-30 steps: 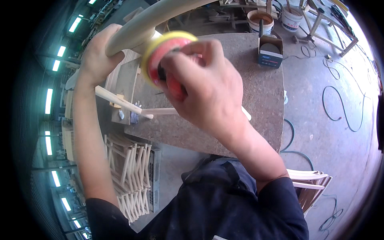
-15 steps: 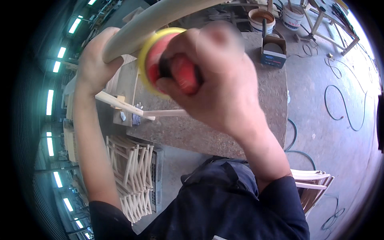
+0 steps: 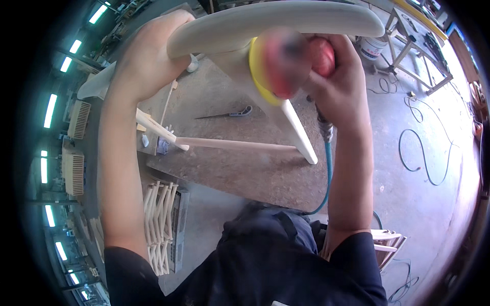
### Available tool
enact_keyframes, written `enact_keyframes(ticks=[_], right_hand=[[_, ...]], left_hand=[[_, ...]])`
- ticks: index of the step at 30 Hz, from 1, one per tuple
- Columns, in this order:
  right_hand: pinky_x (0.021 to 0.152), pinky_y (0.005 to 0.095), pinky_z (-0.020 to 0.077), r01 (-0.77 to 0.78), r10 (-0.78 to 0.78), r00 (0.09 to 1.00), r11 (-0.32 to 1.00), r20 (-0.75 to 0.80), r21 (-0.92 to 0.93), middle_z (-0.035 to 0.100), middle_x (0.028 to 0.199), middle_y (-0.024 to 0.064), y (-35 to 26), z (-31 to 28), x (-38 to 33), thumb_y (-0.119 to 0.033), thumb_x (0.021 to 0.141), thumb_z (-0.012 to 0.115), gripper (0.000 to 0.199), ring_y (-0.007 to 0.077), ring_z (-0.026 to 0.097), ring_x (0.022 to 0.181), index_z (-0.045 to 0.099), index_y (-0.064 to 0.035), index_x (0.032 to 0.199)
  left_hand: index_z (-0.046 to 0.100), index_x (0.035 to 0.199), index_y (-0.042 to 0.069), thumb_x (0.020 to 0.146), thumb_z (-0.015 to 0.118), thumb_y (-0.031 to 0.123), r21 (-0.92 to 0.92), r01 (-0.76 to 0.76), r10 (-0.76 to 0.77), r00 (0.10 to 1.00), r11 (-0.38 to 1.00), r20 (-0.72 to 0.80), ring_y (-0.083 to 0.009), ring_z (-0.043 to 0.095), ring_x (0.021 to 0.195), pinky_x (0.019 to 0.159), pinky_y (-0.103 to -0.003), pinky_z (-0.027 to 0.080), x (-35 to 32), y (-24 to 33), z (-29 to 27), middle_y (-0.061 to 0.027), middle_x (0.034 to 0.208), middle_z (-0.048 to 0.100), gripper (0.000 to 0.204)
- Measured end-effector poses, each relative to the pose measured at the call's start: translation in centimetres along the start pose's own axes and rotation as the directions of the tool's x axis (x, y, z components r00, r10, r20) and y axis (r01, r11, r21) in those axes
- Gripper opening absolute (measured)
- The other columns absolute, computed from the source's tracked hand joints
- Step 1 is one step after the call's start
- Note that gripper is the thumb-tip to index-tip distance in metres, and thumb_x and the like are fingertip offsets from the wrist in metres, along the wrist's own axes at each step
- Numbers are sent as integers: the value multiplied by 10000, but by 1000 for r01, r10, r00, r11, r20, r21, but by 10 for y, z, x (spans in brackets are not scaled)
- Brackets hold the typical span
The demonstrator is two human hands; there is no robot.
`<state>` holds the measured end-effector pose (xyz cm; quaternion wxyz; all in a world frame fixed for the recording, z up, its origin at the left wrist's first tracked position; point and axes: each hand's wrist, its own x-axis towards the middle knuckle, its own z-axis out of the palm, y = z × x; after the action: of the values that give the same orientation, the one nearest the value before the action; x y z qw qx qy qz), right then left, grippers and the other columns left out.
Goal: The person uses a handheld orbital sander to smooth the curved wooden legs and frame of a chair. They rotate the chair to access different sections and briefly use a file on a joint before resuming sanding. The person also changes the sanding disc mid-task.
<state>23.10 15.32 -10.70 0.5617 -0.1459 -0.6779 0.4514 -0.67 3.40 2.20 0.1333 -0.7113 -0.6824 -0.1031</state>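
Note:
My left hand (image 3: 150, 61) is closed around the left end of a pale, curved wooden rail (image 3: 270, 23), the top of a chair frame. In my right hand (image 3: 347, 89) is a red air sander (image 3: 322, 57), partly blurred. Its yellow pad (image 3: 255, 66) sits against the wood just below the rail; the exact contact is blurred. From the sander a green air hose (image 3: 327, 168) hangs toward my waist. A slanting leg (image 3: 301, 135) and a pale crossbar (image 3: 235, 145) of the frame rest over the worktable (image 3: 224, 173).
A thin-bladed tool with a grey handle (image 3: 241, 111) lies on the worktable. Stacked wooden frames (image 3: 159, 219) stand at the lower left, with more slatted pale wood (image 3: 389, 239) at the lower right. A white bucket (image 3: 371, 48) and coiled hoses (image 3: 426, 158) are on the floor at right.
The sander and my right hand have moved right, away from my left hand. The rail now shows across the top, and the leg and thin-bladed tool have come into view.

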Motion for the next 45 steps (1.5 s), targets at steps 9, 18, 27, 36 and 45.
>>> enact_keyframes(ticks=[9, 18, 27, 36, 45], right_hand=[[696, 390, 568, 125, -307, 948, 597, -82, -792, 593, 1126, 61, -62, 71, -61, -217, 730, 902, 371, 278, 669, 907, 703, -208, 1044], [769, 403, 583, 231, -408, 913, 539, -12, -810, 647, 1123, 81, -61, 77, -67, -211, 700, 958, 463, 294, 677, 958, 683, -154, 1067], [888, 325, 565, -347, 347, 938, 937, -13, -31, 684, 1086, 61, -45, 4, -9, -235, 819, 939, 585, 168, 657, 973, 631, -24, 1270], [925, 374, 550, 45, -107, 990, 865, -97, -500, 675, 1132, 86, -55, 36, -69, -269, 721, 985, 584, 229, 659, 1020, 649, -77, 1158], [903, 446, 584, 6, 127, 937, 925, 324, -381, 694, 1137, 136, -75, 71, -126, -253, 714, 962, 1025, 345, 726, 999, 407, -188, 1574]], left_hand=[[655, 1120, 96, 817, 654, 6, 43, -28, 32, 994, 999, -106, -375, 656, 1110, 946, -476, 512, 0, -12, 9, -144, 1090, 698, 316], [629, 1121, 57, 844, 701, 27, 57, 21, -16, 996, 998, -90, -355, 686, 1155, 988, -492, 544, -12, -9, 4, -154, 1109, 725, 288], [645, 1041, 79, 827, 762, 3, 130, 21, 7, 979, 991, -206, -298, 749, 1032, 915, -451, 599, -33, 8, 3, -119, 1025, 748, 255], [632, 1048, 78, 805, 742, -17, 116, 45, -20, 977, 992, -210, -328, 733, 1026, 889, -478, 579, -29, 7, 3, -111, 1023, 738, 282], [639, 1237, 65, 864, 782, 326, 3, -39, 38, 982, 999, -183, -349, 661, 1168, 980, -484, 518, -42, -4, -4, -137, 1204, 700, 477]])
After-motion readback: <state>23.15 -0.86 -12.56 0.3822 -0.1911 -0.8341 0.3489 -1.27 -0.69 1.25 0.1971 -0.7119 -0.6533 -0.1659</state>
